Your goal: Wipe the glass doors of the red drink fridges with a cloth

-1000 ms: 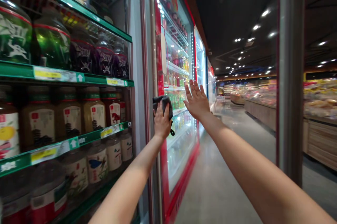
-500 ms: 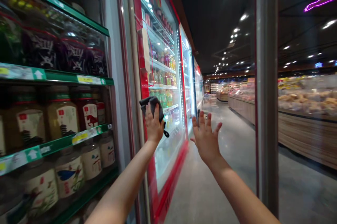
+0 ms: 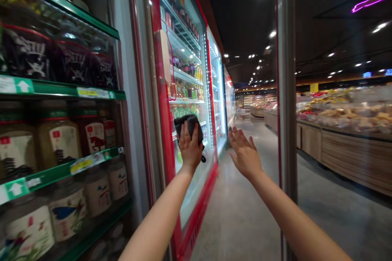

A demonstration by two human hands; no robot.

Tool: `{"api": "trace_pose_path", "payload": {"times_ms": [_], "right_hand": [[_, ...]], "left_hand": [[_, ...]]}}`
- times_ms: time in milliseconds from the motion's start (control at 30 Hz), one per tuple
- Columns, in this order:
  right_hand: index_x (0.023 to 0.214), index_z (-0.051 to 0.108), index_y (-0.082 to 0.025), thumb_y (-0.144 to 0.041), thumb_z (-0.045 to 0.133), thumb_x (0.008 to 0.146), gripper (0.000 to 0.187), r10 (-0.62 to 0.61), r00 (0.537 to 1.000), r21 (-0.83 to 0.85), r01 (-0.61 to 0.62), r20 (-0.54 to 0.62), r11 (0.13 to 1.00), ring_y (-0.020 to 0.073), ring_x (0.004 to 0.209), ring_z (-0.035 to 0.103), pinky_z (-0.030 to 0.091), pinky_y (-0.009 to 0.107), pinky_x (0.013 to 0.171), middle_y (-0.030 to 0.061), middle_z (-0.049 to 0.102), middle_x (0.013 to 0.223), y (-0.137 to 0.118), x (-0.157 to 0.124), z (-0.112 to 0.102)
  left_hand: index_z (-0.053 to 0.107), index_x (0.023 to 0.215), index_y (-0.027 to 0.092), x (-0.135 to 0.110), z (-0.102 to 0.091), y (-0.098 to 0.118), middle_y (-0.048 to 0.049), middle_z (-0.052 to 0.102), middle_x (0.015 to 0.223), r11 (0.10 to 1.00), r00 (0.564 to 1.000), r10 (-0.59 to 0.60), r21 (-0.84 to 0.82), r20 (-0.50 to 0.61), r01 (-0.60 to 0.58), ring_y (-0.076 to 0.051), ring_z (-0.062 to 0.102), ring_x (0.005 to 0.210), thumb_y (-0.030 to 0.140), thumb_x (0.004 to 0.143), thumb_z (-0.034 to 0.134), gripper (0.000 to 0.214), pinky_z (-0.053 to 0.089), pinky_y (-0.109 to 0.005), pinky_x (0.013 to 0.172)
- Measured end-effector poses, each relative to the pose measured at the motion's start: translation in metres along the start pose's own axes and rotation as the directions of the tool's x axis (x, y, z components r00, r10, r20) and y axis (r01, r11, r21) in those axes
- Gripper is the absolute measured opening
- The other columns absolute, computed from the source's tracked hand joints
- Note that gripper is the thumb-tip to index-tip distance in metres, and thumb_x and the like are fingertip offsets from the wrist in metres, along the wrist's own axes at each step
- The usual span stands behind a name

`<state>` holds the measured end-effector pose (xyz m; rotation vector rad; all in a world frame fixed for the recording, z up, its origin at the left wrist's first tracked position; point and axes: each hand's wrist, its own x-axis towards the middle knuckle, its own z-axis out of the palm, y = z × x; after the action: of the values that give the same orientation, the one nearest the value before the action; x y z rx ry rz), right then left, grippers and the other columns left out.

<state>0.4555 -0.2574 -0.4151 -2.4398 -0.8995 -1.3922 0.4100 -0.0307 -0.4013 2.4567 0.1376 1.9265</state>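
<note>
My left hand [image 3: 190, 148] presses its fingers over a folded dark grey cloth [image 3: 196, 125], and a small black loop hangs from the cloth beside the wrist. Held up to its right is my right hand [image 3: 245, 152], palm forward, fingers stretched out and nothing in it. Both arms reach out in front of a see-through glass door, whose grey metal frame [image 3: 286, 73] stands upright on the right. Whether the right palm touches the glass I cannot tell. Through the glass, behind the cloth, shows a lit drinks fridge with a red frame [image 3: 202, 212].
Close on the left, green-edged shelves [image 3: 58, 170] hold rows of bottles [image 3: 63, 138] with price labels. A white box [image 3: 162, 54] with a red cord is fixed to the red fridge. Across the grey floor [image 3: 239, 220] stands a wood-panelled display counter [image 3: 352, 157] heaped with goods.
My left hand and the cloth have shifted right in view, nearer my right hand. My right hand's spread fingers have drawn closer together. The door frame and shelves appear further left.
</note>
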Motion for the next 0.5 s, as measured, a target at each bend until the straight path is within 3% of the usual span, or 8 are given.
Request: {"api": "trace_pose_path", "payload": {"times_ms": [67,167,233,300,367,433,500], "right_hand": [[0.159,0.03,-0.022,-0.022,0.05,0.092,0.069,-0.017,1.0,0.028,0.016,0.016,0.999,0.0285,0.152,0.027,0.029,0.054,0.12,0.0071,0.02,0.168,0.008,0.005,0.002],[0.156,0.035,-0.013,-0.016,0.045,0.092,0.064,0.076,0.997,0.087,-0.077,0.021,0.993,0.0292,0.154,0.023,0.03,0.05,0.12,0.0135,0.02,0.167,0.019,0.016,0.007],[0.155,0.033,-0.004,-0.011,0.036,0.094,0.062,0.275,0.961,0.119,-0.275,0.01,0.954,0.0318,0.154,0.019,0.031,0.051,0.118,0.0223,0.018,0.166,0.026,0.025,0.013],[0.155,0.027,0.003,-0.005,0.026,0.093,0.062,0.447,0.894,0.129,-0.444,0.007,0.886,0.0344,0.154,0.019,0.033,0.055,0.115,0.0302,0.016,0.164,0.029,0.035,0.02],[0.155,0.023,0.005,-0.001,0.022,0.091,0.065,0.532,0.846,0.13,-0.53,0.025,0.838,0.0342,0.154,0.019,0.034,0.056,0.113,0.0327,0.014,0.163,0.028,0.045,0.026],[0.157,0.02,0.002,0.0,0.023,0.091,0.067,0.59,0.806,0.133,-0.591,0.05,0.796,0.0329,0.154,0.02,0.035,0.058,0.112,0.0312,0.012,0.164,0.022,0.055,0.029],[0.159,0.019,-0.003,-0.004,0.021,0.094,0.065,0.635,0.771,0.132,-0.636,0.06,0.76,0.0335,0.152,0.025,0.038,0.064,0.108,0.0314,0.014,0.163,0.012,0.063,0.027]], "left_hand": [[0.039,0.154,0.03,-0.025,0.005,0.001,-0.0124,0.025,0.167,0.983,0.973,0.185,-0.016,0.137,-0.185,-0.033,0.019,0.155,0.012,0.077,0.073,0.086,0.019,-0.055,0.126],[0.046,0.15,0.033,-0.04,0.004,-0.006,-0.0106,0.035,0.163,0.926,0.877,0.377,-0.09,0.298,-0.367,-0.031,0.028,0.152,0.009,0.072,0.076,0.087,0.016,-0.052,0.127],[0.046,0.151,0.032,-0.023,0.003,-0.004,-0.0111,0.031,0.165,0.939,0.892,0.342,-0.085,0.296,-0.332,-0.03,0.024,0.154,0.011,0.073,0.076,0.086,0.015,-0.05,0.127],[0.038,0.155,0.028,0.005,0.007,0.009,-0.0127,0.019,0.168,0.986,0.965,0.169,-0.029,0.199,-0.166,-0.031,0.014,0.156,0.015,0.077,0.074,0.088,0.013,-0.053,0.127],[0.031,0.158,0.027,0.027,0.013,0.028,-0.0124,0.01,0.17,0.999,0.991,0.044,-0.013,0.126,-0.042,-0.031,0.008,0.157,0.017,0.078,0.073,0.091,0.008,-0.055,0.127],[0.032,0.158,0.029,0.032,0.02,0.043,-0.0105,0.009,0.17,0.998,0.989,0.051,-0.038,0.142,-0.046,-0.03,0.007,0.157,0.015,0.077,0.072,0.091,0.005,-0.055,0.126],[0.038,0.155,0.031,0.02,0.024,0.047,-0.0082,0.015,0.169,0.989,0.968,0.139,-0.081,0.208,-0.125,-0.028,0.01,0.157,0.012,0.075,0.071,0.088,0.005,-0.053,0.127]]}}
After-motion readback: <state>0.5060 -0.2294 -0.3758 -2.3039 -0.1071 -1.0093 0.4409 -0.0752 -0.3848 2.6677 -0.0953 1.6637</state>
